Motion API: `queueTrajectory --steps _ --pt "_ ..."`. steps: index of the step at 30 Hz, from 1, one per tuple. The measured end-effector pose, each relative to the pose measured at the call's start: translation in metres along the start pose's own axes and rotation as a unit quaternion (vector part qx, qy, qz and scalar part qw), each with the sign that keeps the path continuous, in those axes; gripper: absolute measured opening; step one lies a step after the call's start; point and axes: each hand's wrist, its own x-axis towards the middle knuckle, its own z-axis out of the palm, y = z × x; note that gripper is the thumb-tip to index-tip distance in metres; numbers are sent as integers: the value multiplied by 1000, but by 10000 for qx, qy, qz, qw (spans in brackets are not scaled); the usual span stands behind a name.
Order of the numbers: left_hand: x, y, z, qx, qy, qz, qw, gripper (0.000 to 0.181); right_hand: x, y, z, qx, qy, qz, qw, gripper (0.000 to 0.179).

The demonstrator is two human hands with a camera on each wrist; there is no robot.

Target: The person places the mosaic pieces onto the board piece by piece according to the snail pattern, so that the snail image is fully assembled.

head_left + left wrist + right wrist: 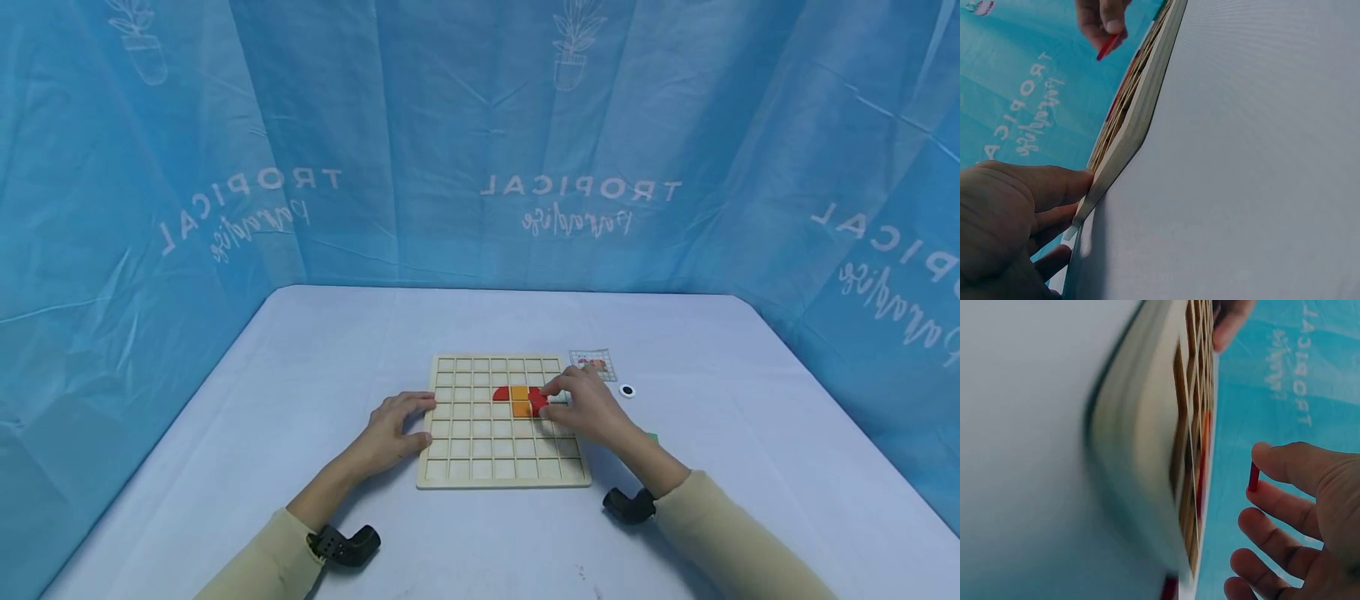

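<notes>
A pale wooden board [480, 450] with a raised square grid lies on the white table. On it, right of the middle, sit a rounded red tile [501, 394], an orange tile [519, 392] and another orange tile [521, 409], with more red beside them. My right hand [588, 406] is over the board's right part. Its thumb and a finger pinch a thin red tile [1253, 477], held above the board in the right wrist view. My left hand [386, 433] rests against the board's left edge, thumb and fingers spread and touching the rim.
A small printed card [592, 364] lies past the board's far right corner. Near it is a white disc with a dark centre [627, 390]. Something green [653, 437] shows partly behind the right forearm. A blue printed curtain [465, 125] surrounds the table's far side and sides.
</notes>
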Motion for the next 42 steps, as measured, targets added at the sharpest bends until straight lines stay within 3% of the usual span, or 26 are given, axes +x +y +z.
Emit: queueTrajectory --steps 6,11,26,42 --pt "1 1 1 -34 3 18 10000 50 12 -20 17 -8 -58 -421 9991 24" --pt "0 0 1 -14 22 48 10000 50 18 -29 25 -88 -51 -547 9984 24" --pt "-1 0 -1 -4 -9 159 9999 50 22 -27 37 -627 -277 -656 9955 27" --pt "-1 1 0 -53 -23 138 9999 50 19 -29 32 -424 -37 -685 9967 24"
